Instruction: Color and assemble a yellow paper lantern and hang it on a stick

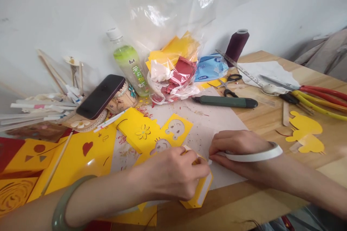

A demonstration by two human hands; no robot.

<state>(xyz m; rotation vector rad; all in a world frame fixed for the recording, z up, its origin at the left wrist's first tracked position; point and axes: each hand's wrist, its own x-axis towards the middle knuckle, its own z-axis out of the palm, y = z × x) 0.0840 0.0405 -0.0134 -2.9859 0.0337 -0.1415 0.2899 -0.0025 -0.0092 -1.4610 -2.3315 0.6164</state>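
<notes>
My left hand is curled over a folded yellow paper piece, gripping it near the table's front edge. A white strip runs along the side of that piece. Just to the right, my right hand is closed in a pinch, with a tiny white scrap at its fingertips. A flat white ring, which looks like a roll of tape, lies around the right hand and wrist. Beyond my left hand are yellow paper sheets with cut-out flower and face shapes. Its fingertips are partly hidden.
Behind stand a green drink bottle, a clear bag of paper scraps and a purple thread spool. A green cutter, small scissors, red-handled scissors and yellow cut-outs lie right; a phone rests left.
</notes>
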